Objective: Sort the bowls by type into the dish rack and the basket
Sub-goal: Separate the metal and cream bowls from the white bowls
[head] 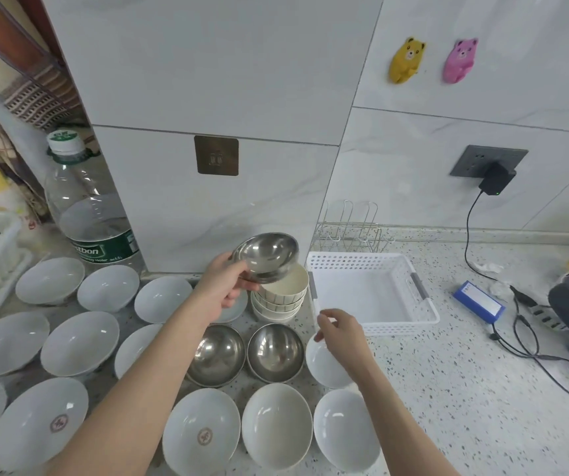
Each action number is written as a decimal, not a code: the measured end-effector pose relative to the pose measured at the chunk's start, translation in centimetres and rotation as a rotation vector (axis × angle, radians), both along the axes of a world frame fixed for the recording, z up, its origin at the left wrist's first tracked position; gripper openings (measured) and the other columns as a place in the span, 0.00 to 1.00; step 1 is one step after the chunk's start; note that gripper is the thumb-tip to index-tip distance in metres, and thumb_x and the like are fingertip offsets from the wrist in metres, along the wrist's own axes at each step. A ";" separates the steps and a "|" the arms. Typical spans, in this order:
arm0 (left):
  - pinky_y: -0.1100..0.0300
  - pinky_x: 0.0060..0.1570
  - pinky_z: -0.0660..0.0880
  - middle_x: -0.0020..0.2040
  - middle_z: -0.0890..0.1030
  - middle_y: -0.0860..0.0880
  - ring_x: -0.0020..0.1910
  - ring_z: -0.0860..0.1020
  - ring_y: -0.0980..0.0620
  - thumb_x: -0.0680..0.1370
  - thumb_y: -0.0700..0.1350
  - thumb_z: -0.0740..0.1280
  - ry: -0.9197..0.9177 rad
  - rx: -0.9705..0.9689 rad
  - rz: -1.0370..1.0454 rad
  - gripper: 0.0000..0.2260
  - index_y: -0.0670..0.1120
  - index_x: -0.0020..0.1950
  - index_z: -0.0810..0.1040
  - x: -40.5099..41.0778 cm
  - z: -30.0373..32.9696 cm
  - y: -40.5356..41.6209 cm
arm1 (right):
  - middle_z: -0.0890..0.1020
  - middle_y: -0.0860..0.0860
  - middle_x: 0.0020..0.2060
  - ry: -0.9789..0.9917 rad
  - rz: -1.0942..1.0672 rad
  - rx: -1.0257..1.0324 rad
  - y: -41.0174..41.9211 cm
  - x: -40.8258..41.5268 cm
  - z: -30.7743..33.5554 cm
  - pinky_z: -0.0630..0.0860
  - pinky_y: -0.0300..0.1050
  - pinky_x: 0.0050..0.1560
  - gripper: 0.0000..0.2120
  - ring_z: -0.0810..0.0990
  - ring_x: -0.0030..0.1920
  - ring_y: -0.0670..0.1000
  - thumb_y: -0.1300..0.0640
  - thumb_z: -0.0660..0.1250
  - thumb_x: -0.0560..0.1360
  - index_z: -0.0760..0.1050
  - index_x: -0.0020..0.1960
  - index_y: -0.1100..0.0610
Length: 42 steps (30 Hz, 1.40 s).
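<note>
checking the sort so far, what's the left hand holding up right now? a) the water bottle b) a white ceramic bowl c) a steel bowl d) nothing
c: the left hand grips a steel bowl by its rim, raised above the stack of striped bowls, with the white basket to its right holding no bowls.

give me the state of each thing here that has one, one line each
left hand: grips lifted steel bowl
right hand: pinches small white bowl's rim
white perforated plastic basket: empty
wire dish rack: empty
black plug adapter: plugged in, green light on
</note>
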<state>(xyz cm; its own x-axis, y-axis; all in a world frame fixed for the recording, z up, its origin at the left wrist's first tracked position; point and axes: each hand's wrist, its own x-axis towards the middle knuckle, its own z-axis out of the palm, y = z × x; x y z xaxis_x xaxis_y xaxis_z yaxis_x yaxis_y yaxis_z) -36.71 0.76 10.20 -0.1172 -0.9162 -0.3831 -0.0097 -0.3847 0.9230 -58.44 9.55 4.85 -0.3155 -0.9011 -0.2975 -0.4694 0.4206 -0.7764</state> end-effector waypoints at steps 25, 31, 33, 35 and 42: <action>0.68 0.15 0.55 0.38 0.78 0.41 0.19 0.71 0.60 0.79 0.39 0.62 0.186 0.123 0.239 0.07 0.42 0.57 0.73 9.2 -5.2 5.6 | 0.83 0.66 0.41 -0.357 -0.241 -0.022 -6.5 5.0 0.8 0.61 0.35 0.17 0.22 0.75 0.21 0.46 0.68 0.54 0.71 0.71 0.63 0.59; 0.67 0.16 0.54 0.35 0.79 0.43 0.19 0.68 0.59 0.79 0.41 0.63 0.186 0.148 0.199 0.06 0.45 0.54 0.76 8.3 -5.9 6.6 | 0.82 0.62 0.31 -0.496 -0.343 -0.127 -2.3 3.1 2.6 0.61 0.35 0.20 0.22 0.74 0.23 0.46 0.66 0.56 0.73 0.72 0.65 0.56; 0.68 0.17 0.54 0.34 0.79 0.44 0.19 0.67 0.59 0.79 0.42 0.64 0.191 0.162 0.188 0.04 0.45 0.52 0.77 7.7 -6.1 7.3 | 0.82 0.61 0.30 -0.514 -0.390 -0.149 -0.2 2.2 2.8 0.61 0.34 0.20 0.21 0.72 0.23 0.46 0.66 0.56 0.73 0.73 0.64 0.55; 0.68 0.17 0.55 0.34 0.79 0.44 0.18 0.68 0.59 0.79 0.42 0.64 0.199 0.182 0.195 0.04 0.45 0.51 0.77 6.7 -6.4 7.9 | 0.83 0.61 0.30 -0.506 -0.440 -0.166 2.2 1.1 2.7 0.61 0.34 0.19 0.20 0.70 0.25 0.48 0.66 0.56 0.73 0.74 0.61 0.54; 0.69 0.17 0.54 0.35 0.79 0.44 0.20 0.70 0.59 0.78 0.40 0.64 0.173 0.197 0.110 0.03 0.45 0.50 0.75 1.3 -6.7 9.6 | 0.83 0.62 0.29 -0.485 -0.683 -0.176 10.3 -4.7 0.6 0.60 0.34 0.19 0.21 0.64 0.25 0.49 0.66 0.56 0.75 0.72 0.66 0.55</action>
